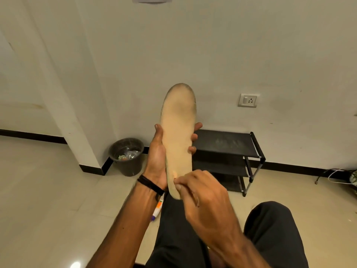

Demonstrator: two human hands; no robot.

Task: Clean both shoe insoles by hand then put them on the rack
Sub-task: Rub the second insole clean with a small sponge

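Rack (226, 141) right of centre, nothing on top shelf yet. Insole (178, 136) mid-frame, upright, left hand (157, 157) wrapped round its middle. Right hand (195, 192) pinching at orange spot (174, 174) near heel; imo short firm scrapes, brace behind insole.

Dim warm light, soft blur — wide-angle warping

A dark round waste bin (126, 156) holding scraps of litter stands on the pale tiled floor (44, 190) against the corner of a white pillar (63, 105). A switch-and-socket plate (247, 100) is fixed low on the white wall (212, 45), while a small white tube with orange and purple markings (157, 209) lies on the tiles and white cables (336, 176) trail along the far right edge
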